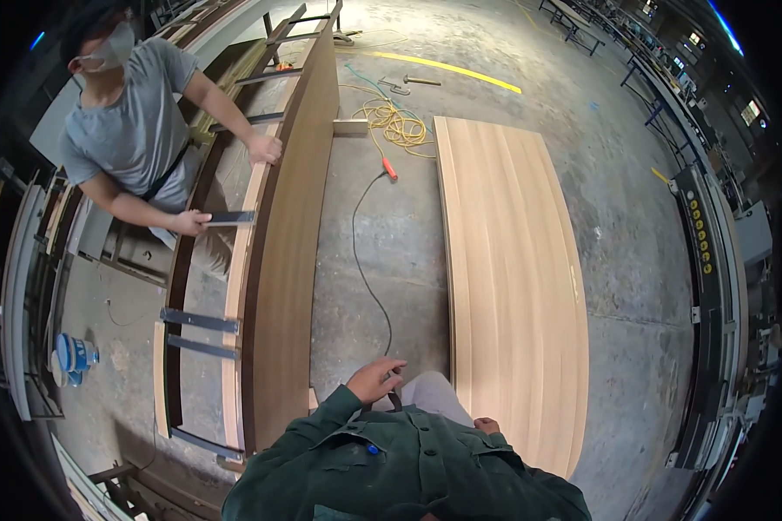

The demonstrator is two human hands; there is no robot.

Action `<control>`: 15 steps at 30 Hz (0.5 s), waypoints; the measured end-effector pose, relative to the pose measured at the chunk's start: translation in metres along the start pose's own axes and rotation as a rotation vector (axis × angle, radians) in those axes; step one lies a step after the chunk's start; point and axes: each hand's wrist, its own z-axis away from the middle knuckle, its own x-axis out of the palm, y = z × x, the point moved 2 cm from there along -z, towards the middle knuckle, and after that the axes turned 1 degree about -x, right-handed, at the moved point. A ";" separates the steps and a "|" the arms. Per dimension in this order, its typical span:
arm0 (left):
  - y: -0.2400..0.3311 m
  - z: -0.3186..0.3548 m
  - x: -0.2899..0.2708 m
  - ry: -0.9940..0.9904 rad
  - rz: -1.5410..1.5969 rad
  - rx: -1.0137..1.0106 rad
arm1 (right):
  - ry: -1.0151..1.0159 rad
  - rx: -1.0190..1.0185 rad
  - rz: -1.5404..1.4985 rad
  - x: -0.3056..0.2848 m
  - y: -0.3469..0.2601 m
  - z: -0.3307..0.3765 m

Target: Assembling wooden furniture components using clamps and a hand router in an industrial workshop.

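Note:
My left hand (375, 379) is in front of my body with its fingers curled. A black cord (357, 239) runs over the floor up to it, and a dark curved piece (396, 400) shows just below the fingers; what the hand grips is not clear. Only a small part of my right hand (487, 425) shows, low beside the near left edge of a stack of light wood-grain panels (517, 260); its fingers are hidden. To my left, a tall wood-grain panel (288, 260) stands on edge against a frame with dark crossbars (200, 321).
A co-worker (135, 130) in a grey shirt and mask grips the frame at the left. Farther off on the floor lie a coiled yellow cord (395, 126), a red connector (389, 169) and a hammer (421, 81). Blue buckets (74, 354) stand far left; a long machine (708, 304) lines the right.

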 end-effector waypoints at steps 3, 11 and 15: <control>0.000 -0.074 -0.049 0.024 -0.033 -0.020 | -0.005 -0.072 0.054 0.004 -0.063 -0.048; -0.048 -0.298 -0.145 0.061 -0.081 -0.099 | -0.036 -0.204 0.216 -0.004 -0.261 -0.246; -0.048 -0.385 -0.204 0.064 -0.031 -0.111 | -0.096 -0.211 0.079 -0.024 -0.378 -0.333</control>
